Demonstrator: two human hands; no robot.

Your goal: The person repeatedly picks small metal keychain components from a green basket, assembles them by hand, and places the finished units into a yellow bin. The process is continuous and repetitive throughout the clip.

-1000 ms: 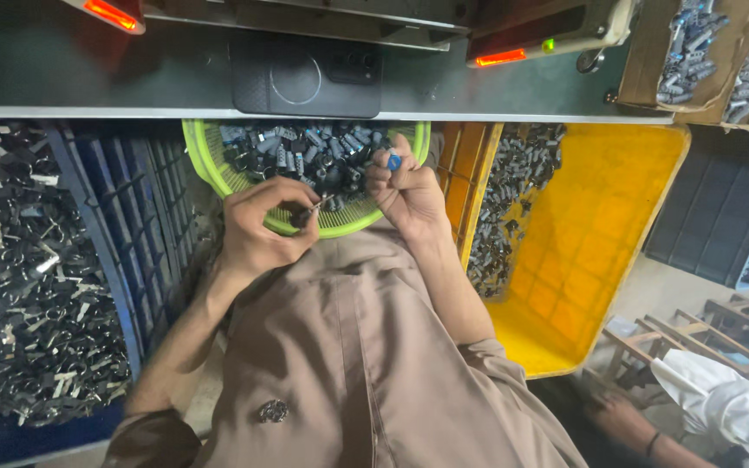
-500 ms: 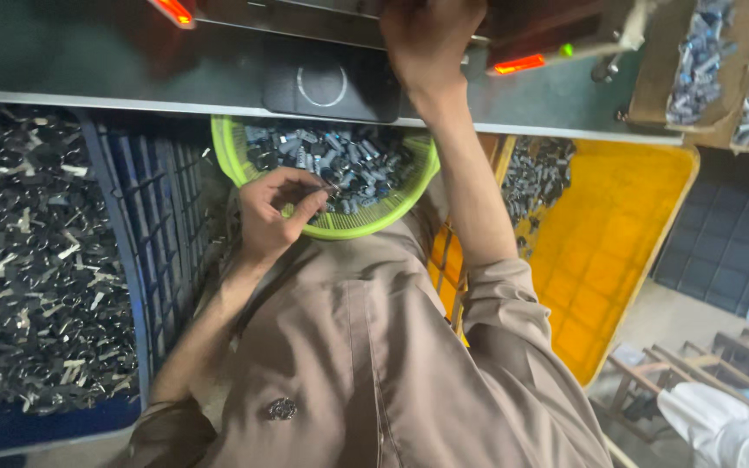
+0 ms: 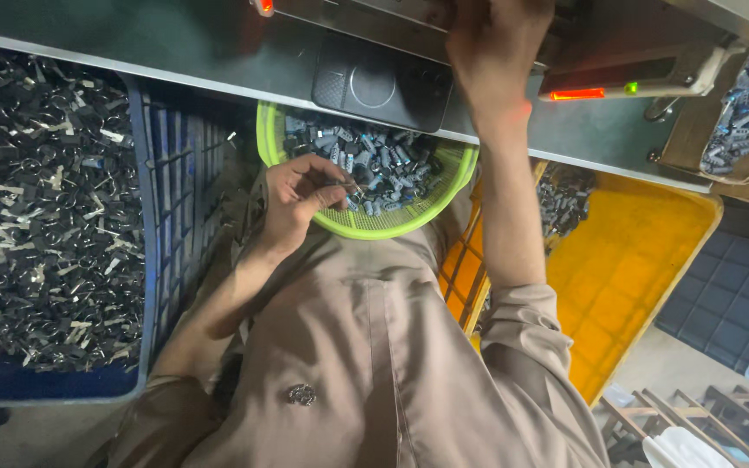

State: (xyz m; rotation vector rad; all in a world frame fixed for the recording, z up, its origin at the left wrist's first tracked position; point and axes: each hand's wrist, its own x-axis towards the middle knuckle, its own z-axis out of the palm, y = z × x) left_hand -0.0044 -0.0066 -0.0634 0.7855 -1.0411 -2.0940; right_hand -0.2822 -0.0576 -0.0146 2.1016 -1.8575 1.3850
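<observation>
Left hand [image 3: 301, 195] pinches small dark cylindrical part [image 3: 350, 198] over round lime-green plastic basket [image 3: 374, 227]; right hand [image 3: 489, 52] reaches up onto grey metal machine ledge [image 3: 218, 65], grip unclear.

We see a green plastic basket [image 3: 366, 227] of shiny metal parts [image 3: 374, 160] and our soft brown cloth shirt [image 3: 374, 347].

My left hand [image 3: 301, 198] sits left of centre in the frame, fingers curled inward in a pinch. My right hand [image 3: 489, 39] stretches to the top edge, forearm straight.
</observation>
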